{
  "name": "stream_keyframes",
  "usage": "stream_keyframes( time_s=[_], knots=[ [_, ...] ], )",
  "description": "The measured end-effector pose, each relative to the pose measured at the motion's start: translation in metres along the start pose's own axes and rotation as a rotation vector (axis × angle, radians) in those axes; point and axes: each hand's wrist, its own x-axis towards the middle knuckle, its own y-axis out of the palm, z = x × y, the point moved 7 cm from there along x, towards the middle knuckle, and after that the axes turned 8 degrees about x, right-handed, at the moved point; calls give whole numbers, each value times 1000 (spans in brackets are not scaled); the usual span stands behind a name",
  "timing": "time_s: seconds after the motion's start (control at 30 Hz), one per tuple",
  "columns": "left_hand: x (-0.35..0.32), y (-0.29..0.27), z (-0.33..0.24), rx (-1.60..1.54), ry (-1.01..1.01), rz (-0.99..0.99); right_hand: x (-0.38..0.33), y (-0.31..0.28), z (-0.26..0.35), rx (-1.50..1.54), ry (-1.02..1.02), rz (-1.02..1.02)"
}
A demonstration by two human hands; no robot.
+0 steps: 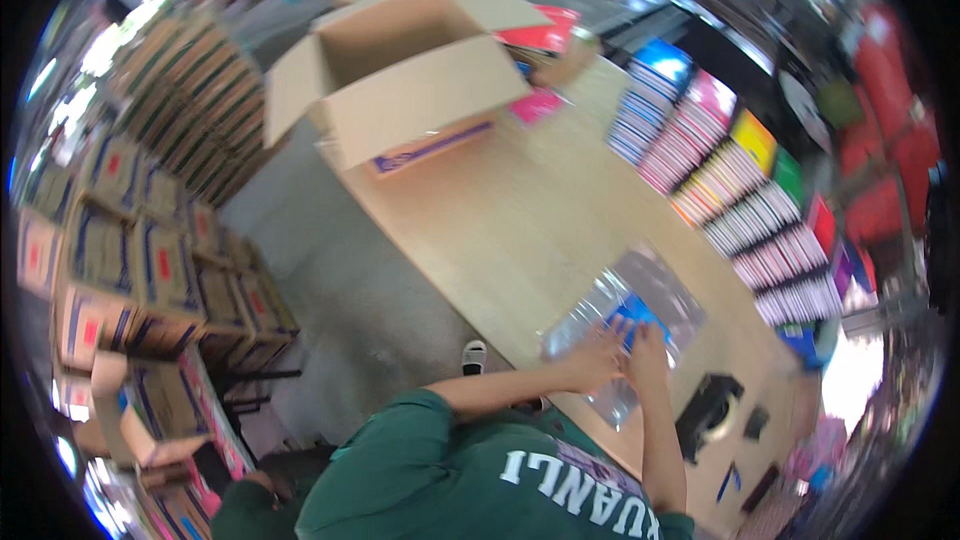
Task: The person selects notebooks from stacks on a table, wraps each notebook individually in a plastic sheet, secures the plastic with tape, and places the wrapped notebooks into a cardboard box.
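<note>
**Both hands flat on a clear bag at the near end of the table**

Nearest the camera, a person in a green short-sleeved shirt leans over the long pale wooden table [520, 230]. The left hand [598, 358] lies with fingers spread and the right hand [646, 348] lies just beside it, both pressing down on a clear, crinkled plastic bag [625, 325] with a blue flat item [632, 315] inside it. Neither hand pinches anything that I can see; whether the fingertips grip the bag's edge cannot be told.

The bag looks thin, light and slippery, and it likely creases and slides on the smooth tabletop. The blue item inside seems flat and stiffer, so a hold through the film at its edges would probably be firmest.

Just right of the hands sits a black tape dispenser [712, 408], with small dark items near it by the table's corner.

Further along, rows of colourful stacked booklets [735, 195] line the right edge. At the far end stands a large open cardboard carton [400, 75], flaps up, with pink and red booklets beside it.

Beyond the table lies a grey concrete floor [350, 270], and on the left rise stacks of printed cardboard boxes [150, 230].
</note>
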Motion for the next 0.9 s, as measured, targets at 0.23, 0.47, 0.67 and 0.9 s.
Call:
stream_keyframes(
  time_s=[0.23,0.47,0.67,0.9],
  knots=[
    [9,-52,41,80,-168,-363,-10,14,2,68,108,-132],
    [38,-8,31,234,96,-293,-25,0,-23,271,220,-117],
    [34,0,39,194,66,-295,-19,-68,-51,-252,67,-449],
    [35,-11,32,170,66,-271,-122,-38,-70,-28,115,-398]
  ],
)
